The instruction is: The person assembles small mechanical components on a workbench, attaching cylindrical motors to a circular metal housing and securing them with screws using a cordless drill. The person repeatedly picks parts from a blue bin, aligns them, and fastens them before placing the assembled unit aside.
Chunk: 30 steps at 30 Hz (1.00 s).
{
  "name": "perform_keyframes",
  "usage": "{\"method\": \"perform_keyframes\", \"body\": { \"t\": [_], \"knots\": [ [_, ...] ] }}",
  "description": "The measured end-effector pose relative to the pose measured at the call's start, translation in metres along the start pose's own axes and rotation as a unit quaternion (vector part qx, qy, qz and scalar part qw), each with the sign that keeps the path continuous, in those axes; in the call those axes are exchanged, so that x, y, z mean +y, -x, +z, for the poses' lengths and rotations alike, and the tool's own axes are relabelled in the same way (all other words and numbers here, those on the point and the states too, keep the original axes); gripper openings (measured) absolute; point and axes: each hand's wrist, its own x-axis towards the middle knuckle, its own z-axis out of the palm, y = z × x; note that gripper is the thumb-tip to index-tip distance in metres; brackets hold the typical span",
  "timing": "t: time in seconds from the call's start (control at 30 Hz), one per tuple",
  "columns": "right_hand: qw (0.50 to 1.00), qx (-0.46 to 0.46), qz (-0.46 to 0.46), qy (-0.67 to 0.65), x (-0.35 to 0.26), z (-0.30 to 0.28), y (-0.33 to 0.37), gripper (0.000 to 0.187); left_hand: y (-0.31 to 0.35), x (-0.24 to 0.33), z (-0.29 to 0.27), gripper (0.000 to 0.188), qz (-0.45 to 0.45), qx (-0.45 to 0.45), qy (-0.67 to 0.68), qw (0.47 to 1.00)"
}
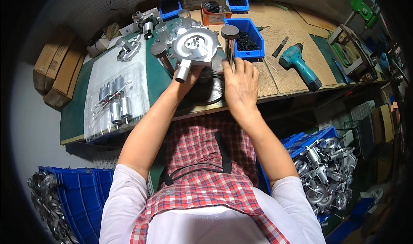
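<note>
My left hand [189,77] is closed around the underside of a round silver metal housing [193,44] and holds it up. The housing has a wide disc face with a raised centre and a short pipe pointing toward me. Most of my left fingers are hidden beneath it. Under it stands a metal fixture with a dark base plate [209,98] and upright posts with dark round caps, one post [230,32] on the right and one post [159,50] on the left. Beside the right post, my right hand [242,85] rests over the fixture's edge, fingers apart; its thumb is hard to see.
A blue bin [244,39] of black screws stands behind my right hand, near a teal cordless drill [300,65]. Small motors [115,98] lie in a clear tray at left. Blue crates [86,196] of castings flank me below. A green press [363,12] stands far right.
</note>
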Motion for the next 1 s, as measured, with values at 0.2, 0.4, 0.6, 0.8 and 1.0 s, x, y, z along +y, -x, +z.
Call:
{"method": "perform_keyframes", "body": {
  "t": [0.2, 0.4, 0.6, 0.8, 1.0],
  "knots": [
    [0.927, -0.251, -0.063, -0.273, -0.067, -0.023, 0.043, 0.029, 0.0, 0.052, -0.029, 0.035, -0.132, -0.129, -0.087, 0.979],
    [0.851, -0.344, -0.017, -0.397, -0.133, 0.011, 0.036, 0.02, -0.006, 0.021, -0.036, 0.039, -0.131, -0.147, 0.056, 0.979],
    [0.872, -0.352, 0.017, -0.34, -0.135, 0.003, 0.031, 0.019, -0.003, 0.027, -0.027, 0.04, -0.077, -0.118, 0.009, 0.99],
    [0.797, -0.352, 0.144, -0.469, -0.123, 0.002, 0.054, 0.017, -0.002, 0.011, -0.018, 0.042, -0.054, -0.099, 0.018, 0.993],
    [0.663, -0.386, 0.317, -0.557, -0.147, 0.043, 0.057, 0.011, -0.004, 0.02, -0.003, 0.04, -0.11, -0.081, -0.029, 0.99]
  ]
}}
